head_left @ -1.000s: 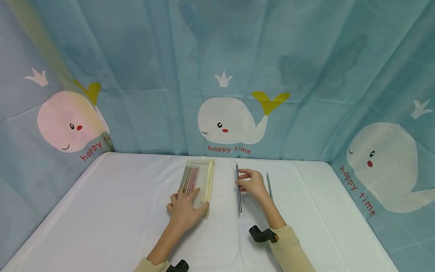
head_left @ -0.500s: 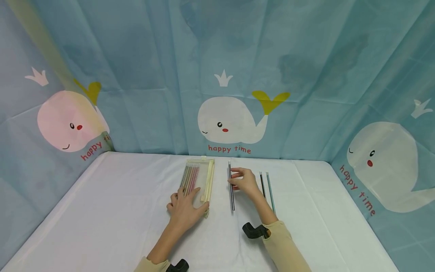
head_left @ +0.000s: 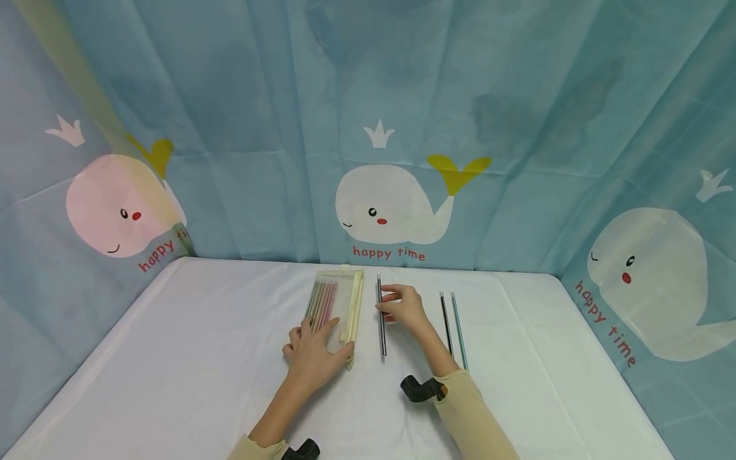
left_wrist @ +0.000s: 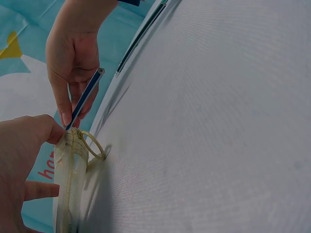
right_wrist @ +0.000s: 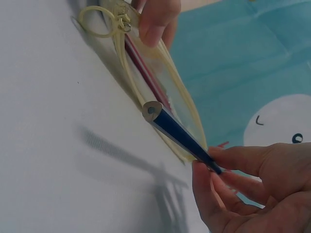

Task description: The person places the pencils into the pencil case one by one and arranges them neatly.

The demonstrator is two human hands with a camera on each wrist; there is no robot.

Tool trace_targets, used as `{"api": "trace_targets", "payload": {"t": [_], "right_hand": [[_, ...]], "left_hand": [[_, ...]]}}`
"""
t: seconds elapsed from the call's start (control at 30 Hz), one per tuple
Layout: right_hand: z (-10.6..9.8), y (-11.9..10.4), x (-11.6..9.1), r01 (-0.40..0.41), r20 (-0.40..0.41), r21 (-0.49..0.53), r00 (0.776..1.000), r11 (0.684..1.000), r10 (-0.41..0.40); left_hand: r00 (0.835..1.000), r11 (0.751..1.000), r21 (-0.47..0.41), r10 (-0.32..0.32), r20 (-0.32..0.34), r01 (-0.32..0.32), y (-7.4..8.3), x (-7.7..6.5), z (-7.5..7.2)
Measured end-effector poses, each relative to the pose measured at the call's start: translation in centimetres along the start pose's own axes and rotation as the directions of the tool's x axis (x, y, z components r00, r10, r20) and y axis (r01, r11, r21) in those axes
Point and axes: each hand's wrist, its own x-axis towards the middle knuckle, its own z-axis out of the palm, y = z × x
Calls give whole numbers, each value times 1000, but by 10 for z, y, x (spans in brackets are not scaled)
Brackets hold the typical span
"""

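Note:
My left hand (head_left: 315,358) lies with spread fingers over the lower part of a clear pencil pouch (head_left: 349,299) with pale yellow edging. Its thumb rests by the zipper edge. Several pencils (head_left: 322,299) in green, pink and other tones show through the pouch's left side. Just right of the pouch, my right hand (head_left: 406,308) pinches a dark blue pencil (head_left: 382,335) between thumb and fingertips. In the right wrist view the unsharpened end of this blue pencil (right_wrist: 177,133) overlaps the pouch's gaping mouth, and a pink pencil (right_wrist: 148,73) shows inside.
A black pencil (head_left: 446,322) and a teal pencil (head_left: 458,329) lie side by side on the white tablecloth (head_left: 535,377), right of my right hand. The zipper's ring pull (right_wrist: 95,22) hangs off the pouch end. A blue whale-print curtain (head_left: 253,204) stands behind the table.
My right hand has moved left with the blue pencil, coming closer to the pouch. The black and teal pencils have come out from behind my right arm. My left hand has stayed put.

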Motion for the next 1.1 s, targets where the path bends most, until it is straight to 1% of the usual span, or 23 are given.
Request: {"api": "trace_targets", "payload": {"t": [0.27,0.7,1.1], "right_hand": [[9,-2,4,9,17,19,1000,1000,-9],[26,-4,11,-7,32,30,999,1000,6],[38,-4,18,-24,53,90,998,996,20]], "left_hand": [[1000,1000,2,4,-8,-4,0,-1,0],[1000,1000,4,10,-9,-10,0,-2,-1],[1000,1000,7,7,-11,-7,1,-2,-1]]}}
